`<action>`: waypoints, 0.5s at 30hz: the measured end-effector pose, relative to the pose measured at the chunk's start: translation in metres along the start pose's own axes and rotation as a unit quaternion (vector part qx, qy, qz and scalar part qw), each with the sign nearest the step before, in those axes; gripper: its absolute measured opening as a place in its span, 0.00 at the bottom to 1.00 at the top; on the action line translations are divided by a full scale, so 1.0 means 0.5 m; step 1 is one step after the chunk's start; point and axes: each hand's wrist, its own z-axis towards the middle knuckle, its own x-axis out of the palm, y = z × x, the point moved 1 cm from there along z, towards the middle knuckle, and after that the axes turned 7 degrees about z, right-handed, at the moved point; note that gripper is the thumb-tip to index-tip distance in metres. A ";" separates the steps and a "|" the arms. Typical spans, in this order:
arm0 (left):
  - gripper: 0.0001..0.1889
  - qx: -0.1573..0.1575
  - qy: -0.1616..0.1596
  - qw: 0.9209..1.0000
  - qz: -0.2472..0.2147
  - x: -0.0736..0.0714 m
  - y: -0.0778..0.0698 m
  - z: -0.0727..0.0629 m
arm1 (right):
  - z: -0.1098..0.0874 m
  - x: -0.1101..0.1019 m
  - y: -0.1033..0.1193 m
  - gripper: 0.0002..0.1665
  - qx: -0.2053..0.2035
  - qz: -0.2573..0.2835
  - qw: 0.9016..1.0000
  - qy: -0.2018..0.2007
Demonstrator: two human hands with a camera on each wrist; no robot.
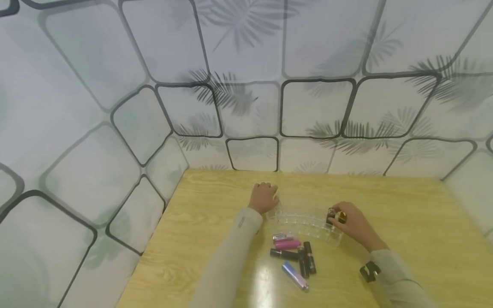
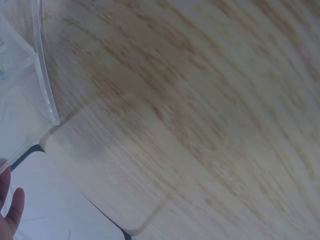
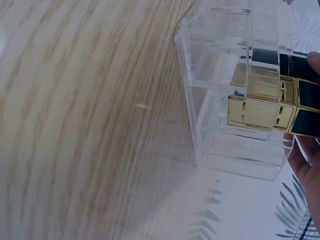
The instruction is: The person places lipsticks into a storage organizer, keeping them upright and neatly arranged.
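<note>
A clear, curved lipstick organizer [image 1: 304, 224] with several compartments stands on the table. My left hand [image 1: 263, 197] is at its left end; in the left wrist view a fingertip [image 2: 5, 172] meets the clear wall, and most of the hand is out of that view. At the organizer's right end, my right hand [image 1: 352, 222] grips a black-and-gold lipstick [image 3: 260, 112]. The right wrist view has its gold end seen through the clear walls of a compartment. Right beside it is another dark tube [image 3: 292, 65], close to a fingertip.
In front of the organizer lie a pink tube [image 1: 288, 244], a silvery pink one [image 1: 282, 237], several black tubes [image 1: 284, 254] and a blue-to-pink tube [image 1: 295, 276]. The wood-grain table [image 1: 192, 239] meets patterned walls [image 1: 250, 154] behind and at the left.
</note>
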 end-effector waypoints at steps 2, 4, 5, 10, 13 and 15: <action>0.09 0.001 0.000 1.000 0.002 0.000 -0.001 0.001 | 0.000 -0.002 0.000 0.16 0.002 -0.002 1.000 0.001; 0.08 0.000 0.001 1.000 0.003 0.000 -0.002 0.002 | 0.000 -0.004 0.001 0.17 0.000 -0.002 1.000 0.000; 0.08 -0.001 0.001 1.000 0.004 0.000 -0.002 0.002 | 0.000 -0.005 0.002 0.16 -0.002 -0.003 1.000 -0.001; 0.08 -0.005 0.004 1.000 0.001 0.000 -0.002 0.002 | 0.000 -0.007 0.005 0.16 -0.015 -0.016 1.000 -0.006; 0.09 -0.008 0.008 1.000 -0.002 -0.001 -0.002 0.002 | -0.001 -0.006 0.006 0.17 -0.017 -0.023 1.000 -0.006; 0.09 -0.010 0.012 1.000 -0.006 -0.003 -0.003 0.001 | 0.000 -0.007 0.006 0.17 -0.018 -0.022 1.000 -0.005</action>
